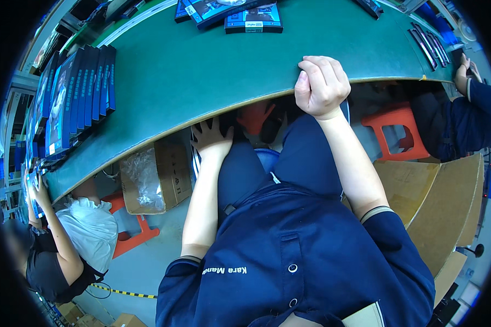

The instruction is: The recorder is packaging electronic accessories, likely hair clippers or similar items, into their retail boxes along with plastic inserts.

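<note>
At near edge of green surface [202, 65], right hand [323, 87] clenched, loose fist. Left hand [211, 139] released, fingers spread on left thigh [240, 171]. Blue-black boxes [82, 95] grouped on surface, left.

Green table [191, 65]; trousers [313, 158] seemingly navy

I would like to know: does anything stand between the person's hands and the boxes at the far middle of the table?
From the right hand, nothing visible stands before the boxes; only green table surface lies between. From the left hand, resting on the leg, the table's near edge lies across the way.
</note>
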The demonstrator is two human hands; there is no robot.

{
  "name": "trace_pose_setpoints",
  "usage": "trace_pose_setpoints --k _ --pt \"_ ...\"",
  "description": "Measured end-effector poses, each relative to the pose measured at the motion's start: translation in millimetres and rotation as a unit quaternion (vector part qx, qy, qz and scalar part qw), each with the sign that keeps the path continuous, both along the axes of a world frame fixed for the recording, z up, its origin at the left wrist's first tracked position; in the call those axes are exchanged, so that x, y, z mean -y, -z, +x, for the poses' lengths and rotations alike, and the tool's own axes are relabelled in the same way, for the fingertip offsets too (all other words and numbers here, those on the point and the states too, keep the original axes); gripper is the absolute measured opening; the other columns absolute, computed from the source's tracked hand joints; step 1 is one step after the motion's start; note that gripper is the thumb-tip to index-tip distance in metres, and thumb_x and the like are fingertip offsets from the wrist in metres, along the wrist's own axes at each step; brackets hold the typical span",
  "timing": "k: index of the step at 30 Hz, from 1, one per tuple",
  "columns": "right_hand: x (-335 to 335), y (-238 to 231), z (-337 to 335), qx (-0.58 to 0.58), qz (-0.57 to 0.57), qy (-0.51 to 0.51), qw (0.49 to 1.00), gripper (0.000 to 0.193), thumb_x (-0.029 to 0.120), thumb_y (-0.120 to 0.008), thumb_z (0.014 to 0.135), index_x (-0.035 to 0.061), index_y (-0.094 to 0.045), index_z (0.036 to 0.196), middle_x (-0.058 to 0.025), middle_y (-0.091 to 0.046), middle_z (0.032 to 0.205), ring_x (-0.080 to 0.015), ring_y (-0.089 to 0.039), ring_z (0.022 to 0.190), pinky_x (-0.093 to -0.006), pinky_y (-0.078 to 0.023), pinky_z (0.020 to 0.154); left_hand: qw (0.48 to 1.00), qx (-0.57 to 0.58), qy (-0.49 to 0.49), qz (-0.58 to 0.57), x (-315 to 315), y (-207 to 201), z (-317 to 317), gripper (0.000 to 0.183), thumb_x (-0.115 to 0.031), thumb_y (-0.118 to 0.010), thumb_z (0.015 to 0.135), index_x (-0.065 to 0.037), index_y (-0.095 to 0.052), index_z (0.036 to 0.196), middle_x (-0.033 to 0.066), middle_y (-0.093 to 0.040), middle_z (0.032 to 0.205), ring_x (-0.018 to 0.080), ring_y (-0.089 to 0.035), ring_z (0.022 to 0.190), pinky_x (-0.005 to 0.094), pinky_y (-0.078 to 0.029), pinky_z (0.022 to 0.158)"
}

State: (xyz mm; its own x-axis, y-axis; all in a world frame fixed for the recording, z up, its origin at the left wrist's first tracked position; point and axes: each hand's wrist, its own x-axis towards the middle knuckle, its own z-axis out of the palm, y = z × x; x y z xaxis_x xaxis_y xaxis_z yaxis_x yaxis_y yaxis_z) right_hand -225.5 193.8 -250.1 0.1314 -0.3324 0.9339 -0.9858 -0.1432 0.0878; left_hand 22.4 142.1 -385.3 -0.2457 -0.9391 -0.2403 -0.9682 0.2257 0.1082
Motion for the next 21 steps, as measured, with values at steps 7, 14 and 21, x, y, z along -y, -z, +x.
trace_pose_setpoints --k 7,14,21 --pt "-0.2 0.3 2.8 0.009 0.002 -0.005 1.000 0.012 0.014 -0.059 0.077 0.0040 -0.067 0.078 -0.0096 -0.067 0.079 -0.0263 -0.066 0.074 -0.0346 -0.054 0.067 0.977 -0.179 -0.058 0.101 22.7 23.8 39.6 0.093 -0.067 -0.058 0.082 -0.014 -0.028 0.153 0.0231 -0.023 0.157 0.0416 -0.026 0.143 0.0450 -0.027 0.116" --pt "-2.5 5.5 2.5 0.029 0.010 0.005 1.000 0.012 0.014 -0.061 0.076 0.0043 -0.068 0.079 -0.0091 -0.068 0.081 -0.0268 -0.066 0.077 -0.0352 -0.055 0.071 0.979 -0.136 -0.092 0.123 16.7 8.8 31.6 0.099 -0.069 -0.057 0.082 -0.006 -0.027 0.152 0.0226 -0.025 0.156 0.0372 -0.034 0.140 0.0422 -0.034 0.113" --pt "2.7 6.9 2.8 0.026 -0.019 0.002 0.999 0.012 0.014 -0.060 0.074 0.0052 -0.069 0.076 -0.0080 -0.068 0.078 -0.0254 -0.066 0.075 -0.0329 -0.055 0.070 0.995 -0.060 -0.067 0.045 -2.7 -17.9 26.5 0.089 -0.063 -0.055 0.087 -0.002 -0.033 0.147 0.0309 -0.037 0.146 0.0447 -0.048 0.127 0.0473 -0.045 0.102"
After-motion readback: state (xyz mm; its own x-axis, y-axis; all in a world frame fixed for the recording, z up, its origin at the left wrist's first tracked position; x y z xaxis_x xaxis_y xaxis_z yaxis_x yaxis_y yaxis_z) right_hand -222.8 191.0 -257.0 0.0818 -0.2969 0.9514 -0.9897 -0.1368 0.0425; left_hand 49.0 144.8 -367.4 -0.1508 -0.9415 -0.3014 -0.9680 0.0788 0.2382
